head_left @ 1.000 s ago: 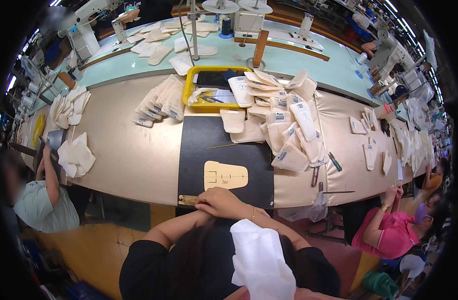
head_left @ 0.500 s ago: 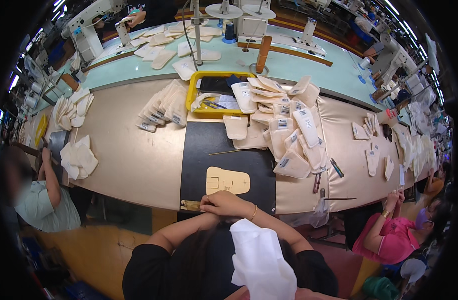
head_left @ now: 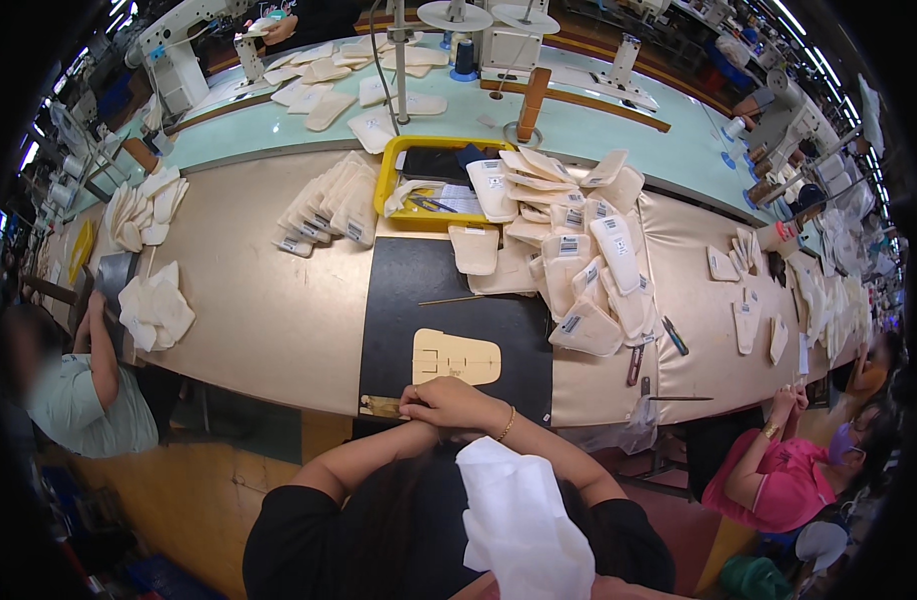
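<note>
My right hand [head_left: 451,402] lies across my left wrist at the table's near edge, its fingers curled together. Whatever they might hold is hidden. My left hand [head_left: 463,437] is almost wholly covered by the right hand and forearm, so its fingers cannot be made out. Just beyond my right hand, a flat cream template [head_left: 457,357] with dark marks and slots lies on the black mat [head_left: 409,290]. Close to the right fingertips, a small tan-brown piece [head_left: 381,405] rests at the mat's front edge. A thin rod [head_left: 452,300] lies farther up the mat.
Cream padded pieces with labels [head_left: 584,270] are heaped right of the mat, beside a cutter [head_left: 635,365] and a pen-like tool [head_left: 675,336]. Behind the mat stands a yellow tray [head_left: 387,180]. More pieces [head_left: 331,205] lie left of it. People sit at both sides.
The view has shifted very slightly. My hands stay crossed in the same place, and the template has not moved.
</note>
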Tool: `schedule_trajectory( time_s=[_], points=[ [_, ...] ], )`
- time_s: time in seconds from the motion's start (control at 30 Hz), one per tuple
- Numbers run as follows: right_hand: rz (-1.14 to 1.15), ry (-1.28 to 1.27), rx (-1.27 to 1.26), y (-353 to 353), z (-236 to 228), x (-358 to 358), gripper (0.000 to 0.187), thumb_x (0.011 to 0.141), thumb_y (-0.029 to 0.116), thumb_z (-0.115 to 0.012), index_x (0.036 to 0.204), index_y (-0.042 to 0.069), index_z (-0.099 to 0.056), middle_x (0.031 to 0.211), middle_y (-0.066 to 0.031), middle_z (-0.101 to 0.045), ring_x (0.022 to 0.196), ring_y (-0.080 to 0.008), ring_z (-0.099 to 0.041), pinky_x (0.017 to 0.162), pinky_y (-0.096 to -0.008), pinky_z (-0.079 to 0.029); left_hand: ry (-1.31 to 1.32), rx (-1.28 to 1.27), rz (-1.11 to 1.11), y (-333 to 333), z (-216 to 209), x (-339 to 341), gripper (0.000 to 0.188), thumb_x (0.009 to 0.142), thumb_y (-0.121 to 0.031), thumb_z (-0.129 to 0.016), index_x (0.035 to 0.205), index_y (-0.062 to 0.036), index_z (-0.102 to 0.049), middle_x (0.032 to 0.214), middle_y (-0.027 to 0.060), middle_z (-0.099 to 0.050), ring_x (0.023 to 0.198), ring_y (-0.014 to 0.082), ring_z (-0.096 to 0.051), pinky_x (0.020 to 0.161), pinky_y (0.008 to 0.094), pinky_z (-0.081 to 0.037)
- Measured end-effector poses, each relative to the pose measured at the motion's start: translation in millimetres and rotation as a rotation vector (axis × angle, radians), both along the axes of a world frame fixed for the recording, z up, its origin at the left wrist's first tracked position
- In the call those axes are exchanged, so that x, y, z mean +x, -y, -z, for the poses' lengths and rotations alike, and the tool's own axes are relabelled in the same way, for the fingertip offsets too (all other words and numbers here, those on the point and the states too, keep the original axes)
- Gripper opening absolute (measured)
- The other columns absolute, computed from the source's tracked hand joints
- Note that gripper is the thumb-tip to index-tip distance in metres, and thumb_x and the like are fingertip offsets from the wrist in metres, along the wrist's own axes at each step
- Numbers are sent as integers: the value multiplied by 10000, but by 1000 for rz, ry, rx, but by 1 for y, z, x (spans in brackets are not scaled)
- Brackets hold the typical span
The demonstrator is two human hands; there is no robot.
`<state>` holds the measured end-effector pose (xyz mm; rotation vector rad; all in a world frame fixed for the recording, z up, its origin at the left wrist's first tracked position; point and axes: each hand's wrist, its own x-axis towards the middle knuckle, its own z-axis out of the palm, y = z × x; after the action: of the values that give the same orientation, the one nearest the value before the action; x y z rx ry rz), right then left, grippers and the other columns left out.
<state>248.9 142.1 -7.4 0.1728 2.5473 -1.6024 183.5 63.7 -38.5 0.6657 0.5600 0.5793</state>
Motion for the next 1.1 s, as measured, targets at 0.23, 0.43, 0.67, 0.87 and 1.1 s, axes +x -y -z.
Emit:
schedule_trajectory(
  time_s=[0.23,0.43,0.67,0.87,1.1],
  points=[
    [6,18,2,0,2,0,294,995,342,-584,1087,90,-704,916,-141,-740,835,-327,-714,773,-420,-539,10,-10,27,-3,3,2,247,1029,-247,-553,1168,-69,-651,1141,125,-677,944,209,-638,874,420,-451],
    [-18,27,-5,-1,-4,-1,297,1017,339,-571,1118,87,-692,952,-144,-741,872,-318,-714,798,-402,-542,10,-4,40,-13,5,8,239,1029,-244,-554,1166,-71,-646,1142,123,-676,943,208,-638,874,418,-454],
    [17,-4,-27,0,-4,0,303,1018,354,-564,1071,82,-687,895,-138,-732,821,-329,-701,743,-430,-534,25,-25,57,-15,7,10,231,1029,-240,-555,1163,-72,-640,1143,122,-674,942,208,-638,874,416,-456],
    [29,-15,-60,1,-3,2,290,1016,338,-560,1059,80,-687,897,-145,-726,827,-328,-694,748,-424,-526,41,-33,48,-14,7,8,223,1029,-237,-557,1160,-73,-634,1144,121,-673,941,207,-638,873,415,-459],
    [32,-12,-77,-1,0,3,284,1016,331,-569,1061,76,-687,891,-135,-729,812,-317,-698,742,-416,-531,52,-38,61,-22,6,12,215,1030,-233,-558,1157,-75,-628,1146,120,-671,940,207,-638,873,413,-461]
  ],
)
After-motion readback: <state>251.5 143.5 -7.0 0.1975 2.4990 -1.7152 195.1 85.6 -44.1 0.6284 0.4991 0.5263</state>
